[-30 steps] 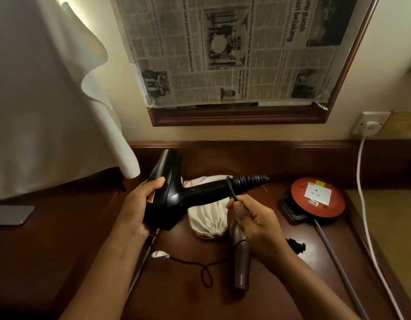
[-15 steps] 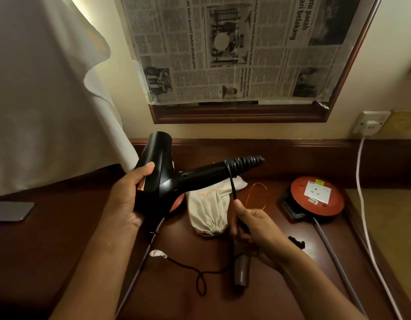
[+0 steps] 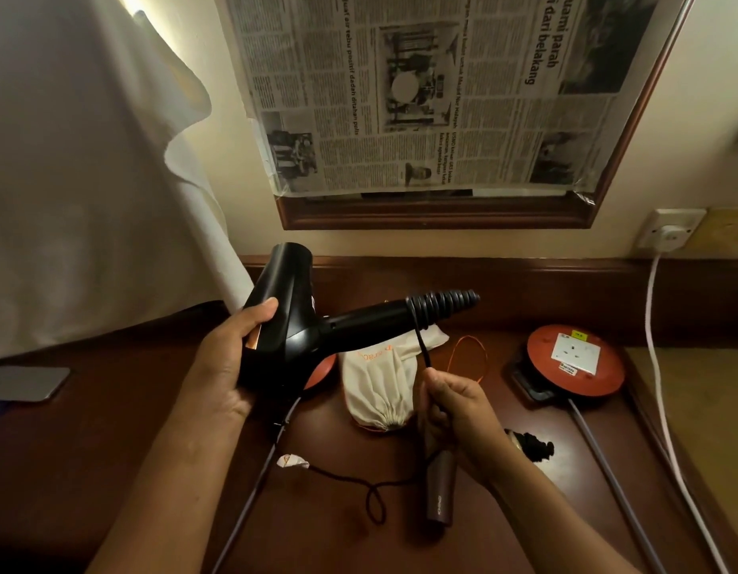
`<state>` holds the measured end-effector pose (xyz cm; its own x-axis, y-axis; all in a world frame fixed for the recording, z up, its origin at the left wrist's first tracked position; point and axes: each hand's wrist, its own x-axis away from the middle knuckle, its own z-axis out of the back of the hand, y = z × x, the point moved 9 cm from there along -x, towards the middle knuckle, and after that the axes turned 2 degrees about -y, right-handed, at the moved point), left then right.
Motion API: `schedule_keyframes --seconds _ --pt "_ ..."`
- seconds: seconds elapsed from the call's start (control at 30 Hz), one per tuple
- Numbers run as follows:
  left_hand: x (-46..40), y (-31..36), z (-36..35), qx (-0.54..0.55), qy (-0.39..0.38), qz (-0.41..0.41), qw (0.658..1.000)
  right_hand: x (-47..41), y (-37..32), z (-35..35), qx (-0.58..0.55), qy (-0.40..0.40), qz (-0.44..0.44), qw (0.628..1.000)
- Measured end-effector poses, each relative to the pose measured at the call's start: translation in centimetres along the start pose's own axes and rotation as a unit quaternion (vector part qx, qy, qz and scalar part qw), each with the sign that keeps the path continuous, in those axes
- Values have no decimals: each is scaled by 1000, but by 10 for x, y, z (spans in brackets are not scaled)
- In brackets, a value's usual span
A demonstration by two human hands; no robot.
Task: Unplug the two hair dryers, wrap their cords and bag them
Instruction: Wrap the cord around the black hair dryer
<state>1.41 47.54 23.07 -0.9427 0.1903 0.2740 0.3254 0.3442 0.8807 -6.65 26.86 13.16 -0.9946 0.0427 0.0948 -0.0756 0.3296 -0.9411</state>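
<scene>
My left hand (image 3: 230, 358) grips the body of a black hair dryer (image 3: 292, 325), held above the table with its handle pointing right. The dryer's black cord (image 3: 421, 345) is looped once around the end of the handle, and my right hand (image 3: 458, 408) pinches it just below. A second, brown hair dryer (image 3: 439, 490) lies on the table under my right hand, partly hidden by it. Its thin dark cord (image 3: 371, 495) curls on the wood. A cream drawstring bag (image 3: 379, 383) with orange lettering lies behind it.
A red round extension reel with a white socket (image 3: 574, 358) sits at the right on the dark wooden table (image 3: 325, 532). A white plug (image 3: 669, 234) sits in the wall socket, its cable hanging down. A phone (image 3: 25, 383) lies far left. White cloth hangs at the left.
My left hand has raised the black dryer and tilted its handle up. My right hand has drawn the cord downward from the handle end, away from the dryer.
</scene>
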Motion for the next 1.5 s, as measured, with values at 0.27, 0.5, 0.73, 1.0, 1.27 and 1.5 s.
schedule_keyframes --seconds 0.27,0.5,0.73,1.0,1.27,1.5 --pt "1 -5 -6 -5 -29 24 999 -19 -13 5 36 -46 -13 998" --pt "-6 5 4 -150 -71 19 986 -36 -72 24 433 -75 12 898" --pt "-15 7 4 -258 -123 24 958 -52 -115 13 727 -128 -14 674" --pt "-13 9 -12 -320 -183 -22 929 -38 -125 -32 728 -198 47 655" --pt "-20 -3 -10 -355 -156 -19 921 -35 -120 -38 704 -179 63 684" --pt "-15 -1 -6 -340 -123 -12 932 -22 -133 -39 695 -130 118 697"
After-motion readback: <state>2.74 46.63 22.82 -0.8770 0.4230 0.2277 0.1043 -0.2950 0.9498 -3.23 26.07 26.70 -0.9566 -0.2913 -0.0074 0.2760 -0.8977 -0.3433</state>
